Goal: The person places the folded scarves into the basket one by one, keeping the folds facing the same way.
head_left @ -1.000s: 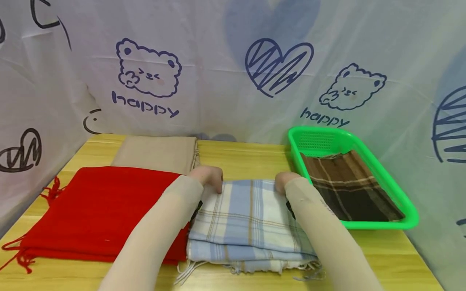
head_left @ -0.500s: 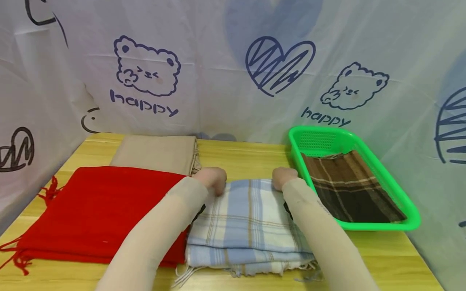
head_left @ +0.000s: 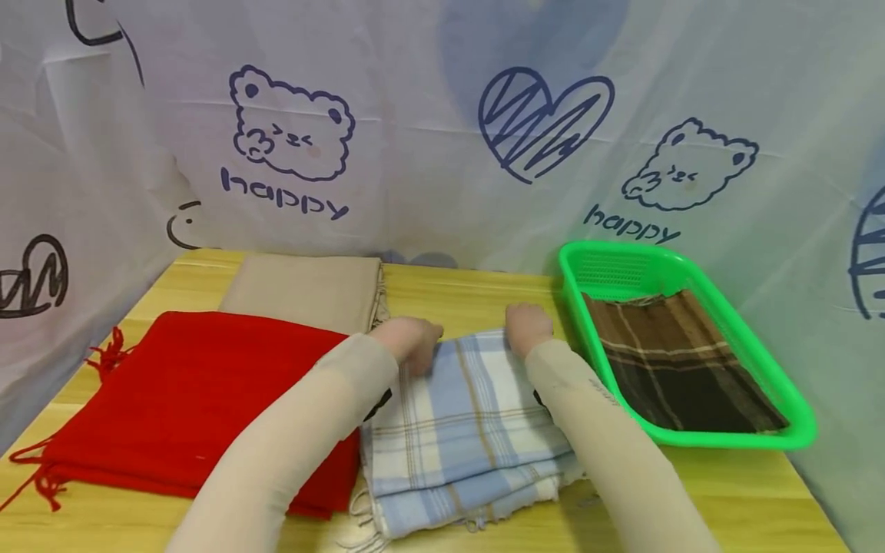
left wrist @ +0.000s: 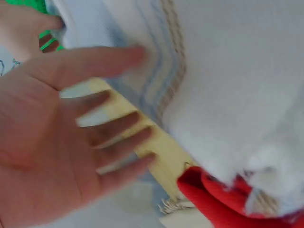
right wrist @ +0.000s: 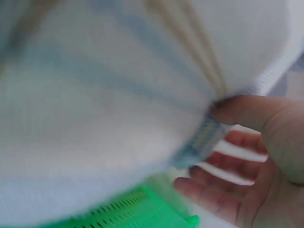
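A folded blue-and-white plaid scarf (head_left: 470, 418) with fringe along its near end lies between my forearms in the head view. At its far right corner my right hand (head_left: 528, 329) pinches the edge; the right wrist view shows the thumb (right wrist: 237, 111) pressed on the bunched cloth and the other fingers spread behind. My left hand (head_left: 409, 342) is at the far left corner. In the left wrist view its fingers (left wrist: 121, 128) are extended and apart, with the thumb overlapping the scarf. Left of the scarf lies a folded red scarf (head_left: 207, 407), partly covered by my left sleeve.
A green plastic basket (head_left: 798, 418) stands on the right, holding a folded brown-and-black plaid scarf (head_left: 681, 361). Behind the red scarf lies a folded beige scarf (head_left: 311, 288). The wooden table (head_left: 470, 296) meets a printed cloth backdrop (head_left: 415, 153) at the back and sides.
My right hand has moved slightly left and away from me, drawing the far right corner with it. The plaid scarf has turned and its near right end has pulled in. The view shifted slightly.
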